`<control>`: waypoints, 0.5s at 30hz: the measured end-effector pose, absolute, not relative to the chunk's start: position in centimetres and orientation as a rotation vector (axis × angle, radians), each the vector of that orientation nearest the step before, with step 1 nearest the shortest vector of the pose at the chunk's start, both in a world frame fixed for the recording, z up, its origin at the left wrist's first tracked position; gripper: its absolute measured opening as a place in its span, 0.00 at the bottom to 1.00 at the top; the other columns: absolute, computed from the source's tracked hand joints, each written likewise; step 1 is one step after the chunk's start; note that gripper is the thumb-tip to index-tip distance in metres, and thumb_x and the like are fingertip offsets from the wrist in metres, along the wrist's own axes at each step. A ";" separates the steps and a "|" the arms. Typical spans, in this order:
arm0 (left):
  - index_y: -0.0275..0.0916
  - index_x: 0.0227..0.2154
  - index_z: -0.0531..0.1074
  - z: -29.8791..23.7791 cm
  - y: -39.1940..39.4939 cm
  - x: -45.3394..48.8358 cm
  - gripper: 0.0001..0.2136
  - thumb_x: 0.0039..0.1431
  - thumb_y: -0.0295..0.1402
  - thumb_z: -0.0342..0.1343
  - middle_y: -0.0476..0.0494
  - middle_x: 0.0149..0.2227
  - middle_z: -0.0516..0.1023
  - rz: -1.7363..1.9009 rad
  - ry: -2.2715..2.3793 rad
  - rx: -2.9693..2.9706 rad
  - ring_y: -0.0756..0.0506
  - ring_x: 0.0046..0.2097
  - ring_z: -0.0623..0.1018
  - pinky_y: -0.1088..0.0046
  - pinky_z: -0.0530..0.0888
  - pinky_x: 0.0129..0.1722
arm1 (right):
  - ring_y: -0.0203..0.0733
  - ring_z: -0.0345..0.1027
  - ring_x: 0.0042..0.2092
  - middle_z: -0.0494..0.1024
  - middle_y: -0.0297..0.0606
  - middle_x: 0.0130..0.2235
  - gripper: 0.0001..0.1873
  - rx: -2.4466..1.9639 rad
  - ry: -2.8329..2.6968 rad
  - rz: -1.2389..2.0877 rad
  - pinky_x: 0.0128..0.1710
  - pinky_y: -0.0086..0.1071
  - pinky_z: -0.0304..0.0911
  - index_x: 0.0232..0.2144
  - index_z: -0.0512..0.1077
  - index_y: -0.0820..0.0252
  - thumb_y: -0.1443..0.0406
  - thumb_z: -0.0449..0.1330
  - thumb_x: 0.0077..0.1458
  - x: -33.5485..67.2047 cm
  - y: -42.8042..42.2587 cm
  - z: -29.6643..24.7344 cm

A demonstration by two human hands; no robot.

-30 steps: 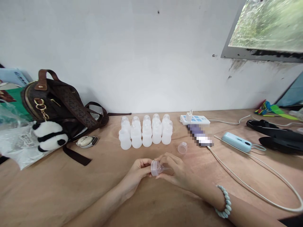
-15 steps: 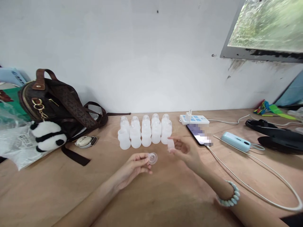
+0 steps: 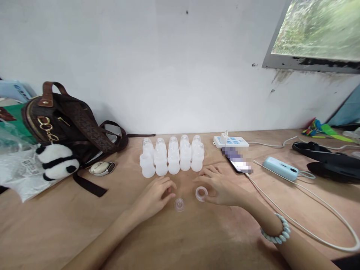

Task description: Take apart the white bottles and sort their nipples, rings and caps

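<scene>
Several frosted white baby bottles (image 3: pixel 173 163) stand upright in two close rows; most have a clear domed cap, while the front-left bottle (image 3: pixel 147 167) shows an uncapped neck. Below them a clear bottle nipple (image 3: pixel 179 204) rests on the table. My left hand (image 3: pixel 157 193) hovers just left of it, fingers curved and apart from the thumb, holding nothing. To the right lies a white collar ring (image 3: pixel 201 194) with an open centre. My right hand (image 3: pixel 218 187) is beside it, fingers stretched out past the ring and thumb at its right edge.
On the left are a brown backpack (image 3: pixel 70 116) with a panda plush (image 3: pixel 57 163) and a computer mouse (image 3: pixel 101 168). To the right are a power strip (image 3: pixel 231 142), a phone (image 3: pixel 236 159) on a white cable (image 3: pixel 281 208), a light-blue device (image 3: pixel 280 168) and black straps (image 3: pixel 323 153).
My left hand has put down the clear nipple and drawn slightly back. The ring that my right hand held up now lies on the table, and that hand's fingers have spread.
</scene>
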State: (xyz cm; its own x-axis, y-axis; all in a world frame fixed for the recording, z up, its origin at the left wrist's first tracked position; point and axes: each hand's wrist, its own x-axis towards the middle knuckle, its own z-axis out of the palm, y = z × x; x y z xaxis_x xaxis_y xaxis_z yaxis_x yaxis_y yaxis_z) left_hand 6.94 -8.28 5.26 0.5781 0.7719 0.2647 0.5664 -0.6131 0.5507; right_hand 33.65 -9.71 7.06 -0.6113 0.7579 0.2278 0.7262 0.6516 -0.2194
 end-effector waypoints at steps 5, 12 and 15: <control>0.41 0.40 0.72 9.4 -5.2 4.6 0.08 0.60 0.35 0.53 0.45 0.35 0.74 1.510 1.349 2.304 0.42 0.36 0.72 0.66 0.69 0.38 | 0.50 0.67 0.46 0.76 0.40 0.43 0.12 -1.166 -2.399 0.197 0.48 0.48 0.61 0.45 0.72 0.54 0.66 0.62 0.57 33.7 -9.4 7.2; 0.35 0.47 0.72 11.6 3.0 0.7 0.25 0.43 0.36 0.64 0.35 0.49 0.78 1.222 1.579 1.837 0.35 0.49 0.77 0.55 0.74 0.48 | 0.49 0.69 0.46 0.79 0.39 0.41 0.06 -1.171 -2.291 0.146 0.48 0.45 0.57 0.39 0.73 0.56 0.69 0.61 0.58 33.6 -8.9 7.0; 0.34 0.35 0.77 12.0 3.9 0.7 0.17 0.42 0.38 0.66 0.40 0.38 0.83 1.133 1.497 1.907 0.37 0.41 0.81 0.60 0.78 0.43 | 0.48 0.70 0.46 0.79 0.39 0.41 0.06 -1.166 -2.298 0.151 0.48 0.45 0.57 0.39 0.72 0.57 0.69 0.61 0.58 33.7 -8.8 6.7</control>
State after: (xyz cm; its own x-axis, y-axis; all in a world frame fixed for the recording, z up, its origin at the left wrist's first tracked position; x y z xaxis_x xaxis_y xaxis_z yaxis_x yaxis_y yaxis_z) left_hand 0.70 3.89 11.98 0.0679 0.9450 0.3199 0.5650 -0.3007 0.7684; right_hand 33.65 -8.78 6.74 -0.4701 0.7739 0.4244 0.7116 0.6167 -0.3365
